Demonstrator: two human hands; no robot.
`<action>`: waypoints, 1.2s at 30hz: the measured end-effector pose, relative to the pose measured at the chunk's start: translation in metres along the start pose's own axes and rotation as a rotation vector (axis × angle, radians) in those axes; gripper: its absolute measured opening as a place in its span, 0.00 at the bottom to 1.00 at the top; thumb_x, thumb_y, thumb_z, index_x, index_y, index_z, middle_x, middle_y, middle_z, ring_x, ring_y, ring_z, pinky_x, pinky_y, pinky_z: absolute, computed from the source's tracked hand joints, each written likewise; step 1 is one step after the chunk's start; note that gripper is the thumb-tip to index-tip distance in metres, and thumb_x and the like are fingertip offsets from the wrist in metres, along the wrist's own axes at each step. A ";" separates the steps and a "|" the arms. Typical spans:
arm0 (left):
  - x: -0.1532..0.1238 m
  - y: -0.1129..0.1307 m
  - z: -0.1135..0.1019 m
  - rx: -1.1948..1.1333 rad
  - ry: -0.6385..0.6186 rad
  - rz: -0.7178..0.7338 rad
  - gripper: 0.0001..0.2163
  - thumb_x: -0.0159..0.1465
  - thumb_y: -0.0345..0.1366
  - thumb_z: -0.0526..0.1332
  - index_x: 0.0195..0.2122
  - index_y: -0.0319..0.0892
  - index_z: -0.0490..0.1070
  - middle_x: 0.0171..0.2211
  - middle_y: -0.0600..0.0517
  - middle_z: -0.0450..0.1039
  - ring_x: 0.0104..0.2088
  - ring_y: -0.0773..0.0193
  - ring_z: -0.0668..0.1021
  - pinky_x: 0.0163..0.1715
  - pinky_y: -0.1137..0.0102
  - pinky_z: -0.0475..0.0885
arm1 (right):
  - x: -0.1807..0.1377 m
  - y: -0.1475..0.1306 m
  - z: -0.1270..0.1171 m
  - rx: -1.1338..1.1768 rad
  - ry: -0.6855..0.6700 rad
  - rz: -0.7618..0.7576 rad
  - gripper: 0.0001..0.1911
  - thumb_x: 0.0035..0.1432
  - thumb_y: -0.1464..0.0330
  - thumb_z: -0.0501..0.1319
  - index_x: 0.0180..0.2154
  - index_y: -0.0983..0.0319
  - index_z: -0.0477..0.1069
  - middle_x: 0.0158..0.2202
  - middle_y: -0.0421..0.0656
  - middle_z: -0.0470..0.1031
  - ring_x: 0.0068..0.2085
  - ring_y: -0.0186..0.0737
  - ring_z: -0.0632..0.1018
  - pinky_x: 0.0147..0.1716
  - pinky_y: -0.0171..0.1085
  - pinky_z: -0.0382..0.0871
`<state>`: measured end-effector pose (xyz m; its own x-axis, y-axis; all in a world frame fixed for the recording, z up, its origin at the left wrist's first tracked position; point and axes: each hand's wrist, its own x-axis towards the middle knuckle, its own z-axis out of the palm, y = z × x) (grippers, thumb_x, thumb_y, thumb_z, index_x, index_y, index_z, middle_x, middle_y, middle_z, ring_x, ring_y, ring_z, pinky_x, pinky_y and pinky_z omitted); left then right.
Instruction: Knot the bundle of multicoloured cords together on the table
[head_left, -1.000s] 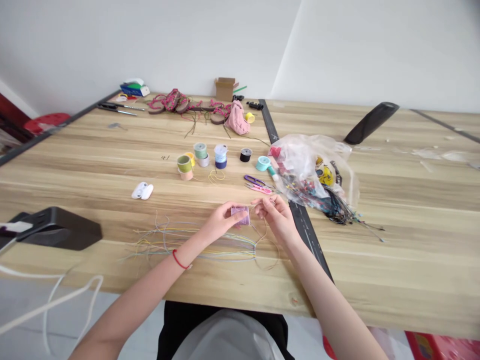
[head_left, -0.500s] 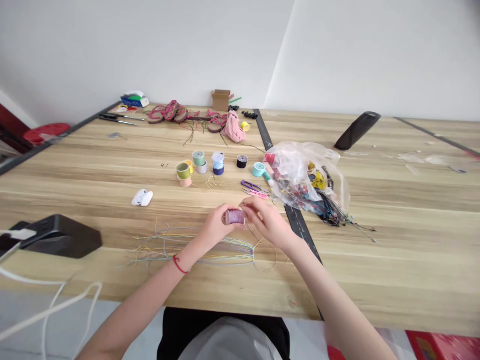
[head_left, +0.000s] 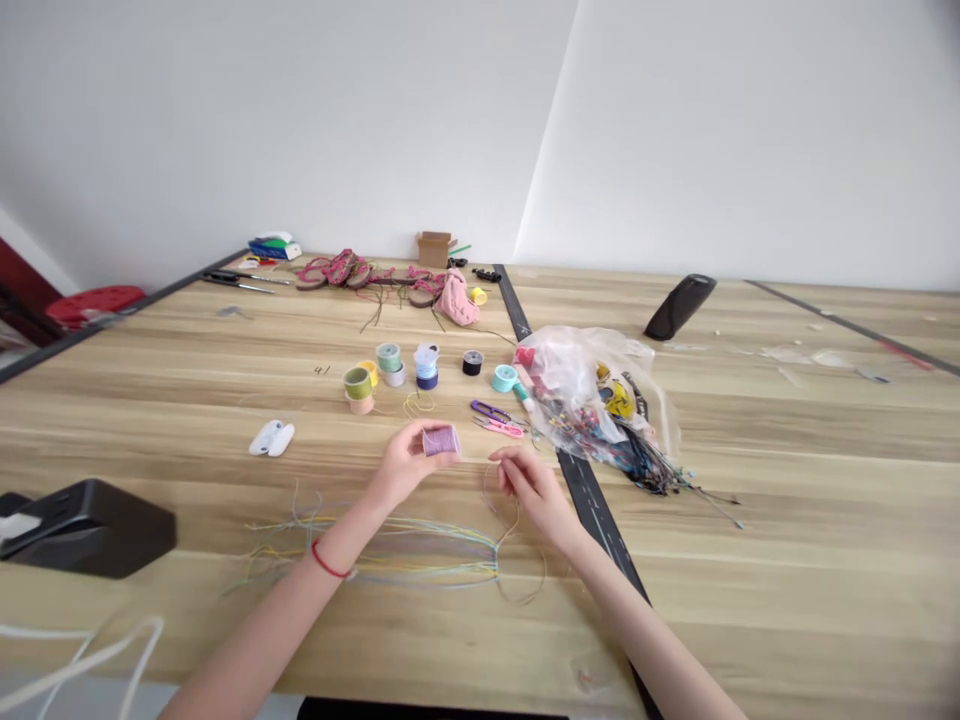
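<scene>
My left hand [head_left: 409, 462] grips a lilac thread spool [head_left: 441, 441] between fingers and thumb, in the middle of the table. A short way to the right, my right hand [head_left: 529, 490] pinches a thin pale thread [head_left: 489, 490] that loops down toward the table. Beneath both hands lies a loose bundle of multicoloured threads [head_left: 390, 555], spread sideways and touched only by my left forearm's shadowed edge, if at all. A red cord [head_left: 328, 563] circles my left wrist.
Several thread spools [head_left: 382, 375] stand beyond my hands, beside purple and pink thread snips [head_left: 495, 418]. A plastic bag of beaded cords [head_left: 589, 405] lies to the right. A white case [head_left: 270, 438], a black box [head_left: 90, 528] and woven sandals [head_left: 337, 270] lie farther off.
My hands have moved apart. The spool now sits in my left hand alone, and my right hand has shifted away with the thread. The table appears lower in view.
</scene>
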<state>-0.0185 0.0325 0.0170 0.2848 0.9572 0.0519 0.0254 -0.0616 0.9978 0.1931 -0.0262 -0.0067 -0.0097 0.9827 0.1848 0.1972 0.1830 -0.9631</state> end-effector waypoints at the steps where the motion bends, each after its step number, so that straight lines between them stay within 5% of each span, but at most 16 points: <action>1: 0.009 0.006 -0.003 0.071 0.024 0.068 0.23 0.48 0.42 0.75 0.44 0.43 0.73 0.42 0.49 0.77 0.43 0.57 0.79 0.48 0.62 0.72 | 0.000 0.004 -0.001 0.054 0.012 0.025 0.17 0.63 0.54 0.57 0.39 0.60 0.72 0.23 0.37 0.67 0.25 0.36 0.69 0.25 0.35 0.62; 5: 0.063 0.033 -0.004 0.437 0.096 0.337 0.23 0.48 0.40 0.76 0.43 0.44 0.70 0.43 0.50 0.75 0.44 0.56 0.77 0.46 0.64 0.72 | -0.001 0.018 0.003 0.279 0.140 0.073 0.20 0.58 0.51 0.62 0.41 0.60 0.71 0.23 0.35 0.67 0.22 0.33 0.67 0.22 0.34 0.60; 8: 0.119 0.046 0.008 0.622 0.136 0.423 0.30 0.49 0.36 0.76 0.52 0.45 0.66 0.45 0.49 0.73 0.46 0.57 0.76 0.47 0.64 0.71 | -0.002 0.025 0.010 0.347 0.229 0.072 0.20 0.57 0.50 0.62 0.40 0.60 0.71 0.21 0.34 0.65 0.20 0.31 0.64 0.20 0.33 0.55; 13: 0.203 0.052 0.027 0.690 0.156 0.375 0.11 0.59 0.30 0.66 0.43 0.42 0.68 0.44 0.47 0.74 0.44 0.59 0.77 0.45 0.66 0.72 | -0.004 0.030 0.015 0.381 0.269 0.100 0.22 0.57 0.49 0.63 0.40 0.61 0.71 0.21 0.34 0.65 0.19 0.29 0.63 0.19 0.31 0.53; 15: 0.222 0.049 0.031 0.742 0.146 0.316 0.12 0.58 0.29 0.66 0.42 0.41 0.68 0.41 0.47 0.75 0.42 0.57 0.78 0.43 0.65 0.73 | -0.005 0.030 0.015 0.397 0.274 0.123 0.23 0.56 0.49 0.64 0.40 0.61 0.72 0.21 0.34 0.65 0.19 0.29 0.63 0.19 0.31 0.53; 20: 0.240 0.038 0.032 0.919 0.108 0.185 0.21 0.57 0.29 0.69 0.51 0.37 0.67 0.45 0.42 0.74 0.45 0.53 0.78 0.44 0.63 0.74 | -0.003 0.028 0.016 0.421 0.277 0.155 0.23 0.54 0.48 0.65 0.39 0.61 0.72 0.21 0.34 0.65 0.19 0.29 0.62 0.19 0.31 0.52; 29: 0.257 0.028 0.021 1.216 -0.098 -0.016 0.17 0.68 0.40 0.62 0.55 0.40 0.68 0.53 0.45 0.70 0.49 0.56 0.77 0.47 0.58 0.75 | -0.003 0.024 0.017 0.415 0.248 0.160 0.21 0.57 0.50 0.63 0.40 0.62 0.72 0.21 0.34 0.64 0.19 0.29 0.62 0.19 0.32 0.52; 36: 0.244 0.033 0.041 1.226 -0.270 0.195 0.19 0.67 0.42 0.62 0.56 0.40 0.68 0.56 0.42 0.68 0.55 0.52 0.72 0.55 0.55 0.69 | -0.003 0.022 0.017 0.464 0.255 0.162 0.20 0.57 0.51 0.63 0.39 0.61 0.71 0.21 0.34 0.65 0.18 0.29 0.63 0.18 0.32 0.54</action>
<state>0.0915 0.2527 0.0613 0.5657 0.8237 0.0384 0.7866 -0.5530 0.2746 0.1813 -0.0243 -0.0320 0.2337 0.9722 0.0132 -0.2765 0.0795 -0.9577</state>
